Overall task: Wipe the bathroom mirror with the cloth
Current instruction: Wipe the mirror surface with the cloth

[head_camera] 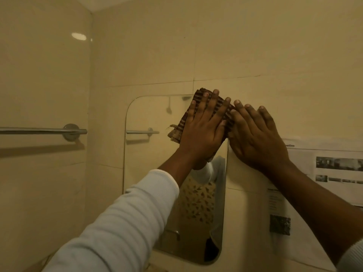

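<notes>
cloth (pixel 181 123) soft, light, at mirror (pixel 149 163) top-right | left hand (pixel 204 130) flat, pressing it | right hand (pixel 255 134) flat beside mirror, holding nothing | palm-pin cloth centre; glass probably slick

A: Where was the cloth (pixel 182 124)?
B: On the upper right corner of the mirror (pixel 149 154), under the left hand (pixel 202 130); the right hand (pixel 255 134) lay just right of it. Left of the mirror was the towel rail (pixel 39 131), right of it the printed sheet (pixel 324 169).

Cloth (pixel 198 107) pressed flat on mirror (pixel 149 163) top right corner by left hand (pixel 202 132) | right hand (pixel 255 134) laid flat alongside on wall (pixel 255 55)
</notes>
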The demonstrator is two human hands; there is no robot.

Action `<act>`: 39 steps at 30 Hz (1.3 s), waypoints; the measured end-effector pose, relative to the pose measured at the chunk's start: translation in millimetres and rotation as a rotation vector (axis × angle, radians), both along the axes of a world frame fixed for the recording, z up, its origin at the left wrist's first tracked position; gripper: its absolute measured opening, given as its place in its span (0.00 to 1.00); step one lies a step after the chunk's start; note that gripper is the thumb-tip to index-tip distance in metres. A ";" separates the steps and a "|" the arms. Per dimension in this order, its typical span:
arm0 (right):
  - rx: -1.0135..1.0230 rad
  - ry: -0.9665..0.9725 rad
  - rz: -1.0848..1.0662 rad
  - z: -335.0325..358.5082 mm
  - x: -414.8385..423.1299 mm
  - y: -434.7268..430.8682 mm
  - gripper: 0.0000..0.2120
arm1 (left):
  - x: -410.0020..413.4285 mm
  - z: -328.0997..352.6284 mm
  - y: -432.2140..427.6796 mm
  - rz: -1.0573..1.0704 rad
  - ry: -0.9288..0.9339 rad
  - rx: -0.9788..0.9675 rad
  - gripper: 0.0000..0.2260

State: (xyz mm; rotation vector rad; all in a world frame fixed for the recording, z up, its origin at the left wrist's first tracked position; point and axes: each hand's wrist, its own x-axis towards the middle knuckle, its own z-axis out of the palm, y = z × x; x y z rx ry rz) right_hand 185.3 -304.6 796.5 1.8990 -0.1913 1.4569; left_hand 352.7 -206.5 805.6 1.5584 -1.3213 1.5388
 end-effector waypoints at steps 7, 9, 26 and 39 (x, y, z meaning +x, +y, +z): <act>-0.047 0.052 -0.112 1.0 1.4 -7.7 0.31 | 17.7 23.4 16.1 0.004 -0.080 0.056 0.28; -0.052 0.068 -0.157 1.1 1.5 -9.1 0.31 | 26.1 27.3 21.6 0.009 -0.115 0.090 0.28; -0.057 0.087 -0.188 0.9 6.0 -14.1 0.32 | 88.0 24.0 46.3 -0.014 0.173 -0.065 0.28; -0.031 0.106 -0.191 1.6 2.5 -8.1 0.33 | 98.7 13.4 46.8 -0.027 0.374 -0.188 0.29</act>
